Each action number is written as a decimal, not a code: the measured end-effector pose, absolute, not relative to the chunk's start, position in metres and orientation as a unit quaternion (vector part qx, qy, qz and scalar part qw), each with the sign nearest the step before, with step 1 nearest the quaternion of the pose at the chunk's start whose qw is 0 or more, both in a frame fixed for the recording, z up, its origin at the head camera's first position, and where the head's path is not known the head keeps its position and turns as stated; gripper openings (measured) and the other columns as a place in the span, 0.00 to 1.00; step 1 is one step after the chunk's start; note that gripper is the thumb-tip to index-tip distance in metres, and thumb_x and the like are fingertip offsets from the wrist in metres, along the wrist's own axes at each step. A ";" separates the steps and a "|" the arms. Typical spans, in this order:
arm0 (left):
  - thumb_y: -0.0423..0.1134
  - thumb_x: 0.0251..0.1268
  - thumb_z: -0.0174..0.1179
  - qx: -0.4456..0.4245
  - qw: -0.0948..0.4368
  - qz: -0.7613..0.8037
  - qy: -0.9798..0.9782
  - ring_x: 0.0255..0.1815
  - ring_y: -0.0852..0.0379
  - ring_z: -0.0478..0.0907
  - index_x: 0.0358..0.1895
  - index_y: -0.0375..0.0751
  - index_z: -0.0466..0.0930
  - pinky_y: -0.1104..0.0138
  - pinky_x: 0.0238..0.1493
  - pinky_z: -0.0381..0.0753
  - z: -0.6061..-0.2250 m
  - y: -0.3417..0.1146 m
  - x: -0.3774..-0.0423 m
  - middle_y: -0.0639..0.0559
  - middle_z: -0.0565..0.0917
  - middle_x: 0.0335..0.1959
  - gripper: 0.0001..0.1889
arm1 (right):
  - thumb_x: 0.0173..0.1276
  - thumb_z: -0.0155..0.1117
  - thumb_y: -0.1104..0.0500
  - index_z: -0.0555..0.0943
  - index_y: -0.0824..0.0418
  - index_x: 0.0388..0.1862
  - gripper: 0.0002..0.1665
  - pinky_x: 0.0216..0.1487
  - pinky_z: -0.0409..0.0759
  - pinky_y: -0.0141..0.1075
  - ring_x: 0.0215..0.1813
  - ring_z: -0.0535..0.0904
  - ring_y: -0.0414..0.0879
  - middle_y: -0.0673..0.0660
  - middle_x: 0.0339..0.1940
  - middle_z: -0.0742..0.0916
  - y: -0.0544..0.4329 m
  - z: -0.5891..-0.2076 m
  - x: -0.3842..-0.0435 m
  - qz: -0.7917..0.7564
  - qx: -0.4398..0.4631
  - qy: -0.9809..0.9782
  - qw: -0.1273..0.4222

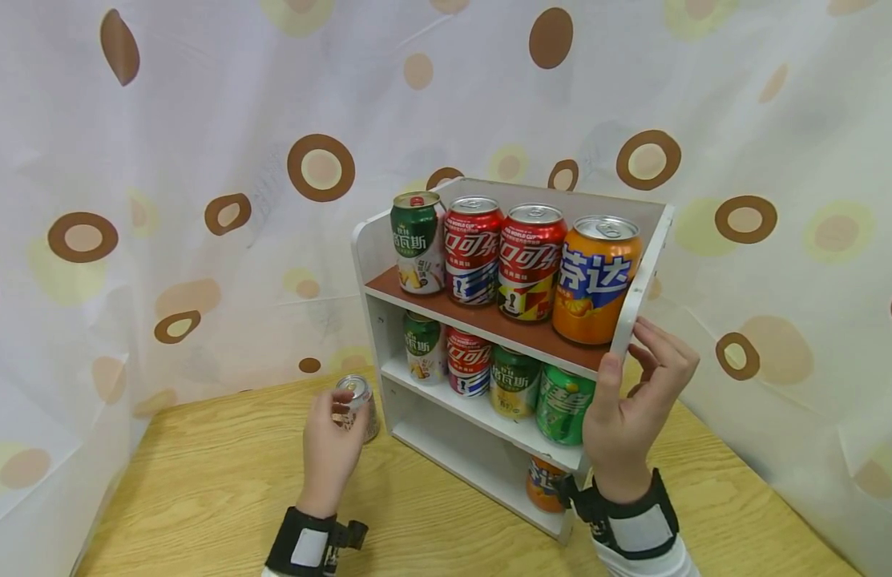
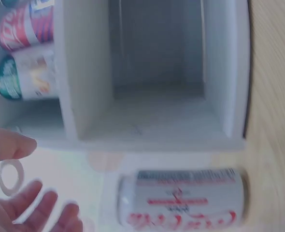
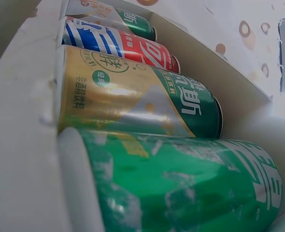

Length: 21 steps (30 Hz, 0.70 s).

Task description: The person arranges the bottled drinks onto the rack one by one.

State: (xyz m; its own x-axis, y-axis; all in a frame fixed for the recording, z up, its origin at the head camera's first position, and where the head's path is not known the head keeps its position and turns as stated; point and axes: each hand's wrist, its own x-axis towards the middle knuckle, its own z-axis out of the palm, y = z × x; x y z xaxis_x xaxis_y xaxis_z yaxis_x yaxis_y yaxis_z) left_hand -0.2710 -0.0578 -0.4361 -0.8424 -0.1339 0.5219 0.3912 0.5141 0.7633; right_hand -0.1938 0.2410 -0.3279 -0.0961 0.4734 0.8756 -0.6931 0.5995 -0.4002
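My left hand (image 1: 332, 449) reaches toward a can (image 1: 355, 405) that stands upright on the table, left of a small white shelf (image 1: 460, 457). Its fingers are parted, and in the left wrist view a gap shows between them and the pale can (image 2: 188, 200) with red lettering. My right hand (image 1: 626, 409) holds the front edge of the shelf's right side panel between thumb and fingers. On the top board stand a green-and-white can (image 1: 418, 248), two red cola cans and an orange soda can (image 1: 597, 280).
The middle board bears several cans, with a green one (image 1: 563, 405) at the right end and a gold-and-green one (image 3: 137, 92) beside it. Another orange can (image 1: 543, 485) sits at the bottom right. Behind the wooden table (image 1: 215, 481) hangs a spotted sheet (image 1: 388, 96).
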 end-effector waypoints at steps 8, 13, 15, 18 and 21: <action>0.37 0.68 0.67 -0.028 0.186 -0.479 -0.857 0.66 0.29 0.66 0.70 0.22 0.59 0.40 0.63 0.74 -0.453 -0.075 -0.290 0.25 0.64 0.66 0.36 | 0.77 0.58 0.40 0.69 0.78 0.57 0.39 0.59 0.71 0.31 0.65 0.71 0.48 0.56 0.61 0.76 0.241 -0.328 -0.194 0.436 0.090 -0.596 0.669; 0.38 0.68 0.67 -0.022 0.113 -0.475 -0.873 0.72 0.26 0.62 0.76 0.22 0.51 0.37 0.67 0.71 -0.459 -0.079 -0.299 0.22 0.60 0.72 0.43 | 0.77 0.58 0.40 0.69 0.78 0.57 0.39 0.59 0.71 0.31 0.65 0.71 0.48 0.56 0.61 0.76 0.241 -0.328 -0.194 0.435 0.091 -0.595 0.669; 0.38 0.68 0.67 -0.023 0.093 -0.477 -0.874 0.73 0.24 0.62 0.77 0.22 0.48 0.37 0.69 0.70 -0.460 -0.080 -0.302 0.22 0.59 0.74 0.44 | 0.77 0.58 0.41 0.69 0.78 0.57 0.39 0.59 0.71 0.32 0.65 0.71 0.48 0.56 0.61 0.76 0.241 -0.328 -0.194 0.436 0.093 -0.594 0.669; 0.37 0.69 0.67 -0.024 0.070 -0.481 -0.874 0.75 0.23 0.60 0.77 0.22 0.47 0.36 0.72 0.67 -0.463 -0.081 -0.307 0.21 0.59 0.75 0.45 | 0.77 0.58 0.41 0.69 0.78 0.57 0.39 0.58 0.71 0.32 0.65 0.71 0.48 0.56 0.60 0.76 0.241 -0.328 -0.194 0.437 0.095 -0.593 0.670; 0.37 0.68 0.68 -0.027 0.057 -0.484 -0.873 0.76 0.23 0.59 0.78 0.23 0.47 0.36 0.73 0.64 -0.467 -0.082 -0.311 0.22 0.59 0.76 0.45 | 0.77 0.58 0.40 0.69 0.78 0.57 0.39 0.58 0.71 0.31 0.65 0.71 0.49 0.56 0.60 0.76 0.241 -0.328 -0.194 0.437 0.096 -0.592 0.671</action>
